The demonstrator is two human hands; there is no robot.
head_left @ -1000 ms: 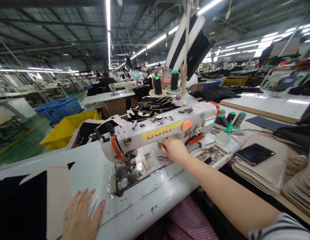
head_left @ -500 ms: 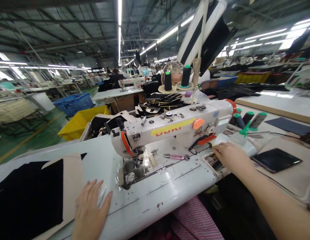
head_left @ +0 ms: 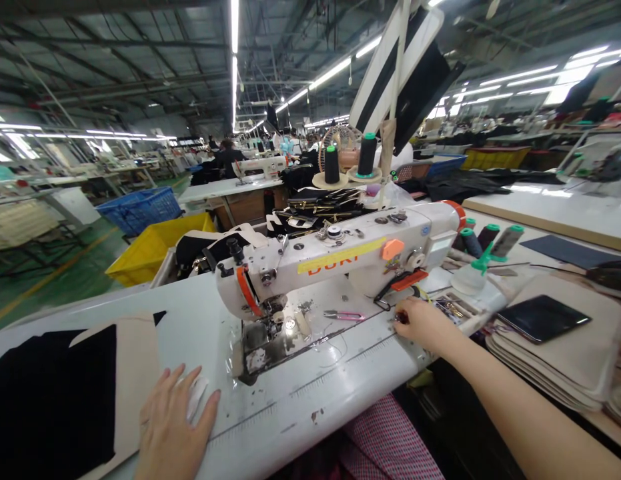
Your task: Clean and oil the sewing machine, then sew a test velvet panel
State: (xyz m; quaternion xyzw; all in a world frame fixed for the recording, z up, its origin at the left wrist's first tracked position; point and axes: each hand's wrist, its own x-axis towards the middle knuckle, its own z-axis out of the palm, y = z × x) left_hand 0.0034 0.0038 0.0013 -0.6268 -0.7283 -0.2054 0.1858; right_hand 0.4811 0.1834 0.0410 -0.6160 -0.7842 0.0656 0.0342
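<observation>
Head view, left hand (head_left: 176, 425) near table edge (head_left: 335, 417)

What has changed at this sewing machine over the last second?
The right hand went rightward from the front of the sewing machine to the hardware tray, then came back slightly, and now pinches something too small to identify. The left hand stayed by the beige template.

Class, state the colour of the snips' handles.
Pink handles on the snips, best in the head view.
</observation>
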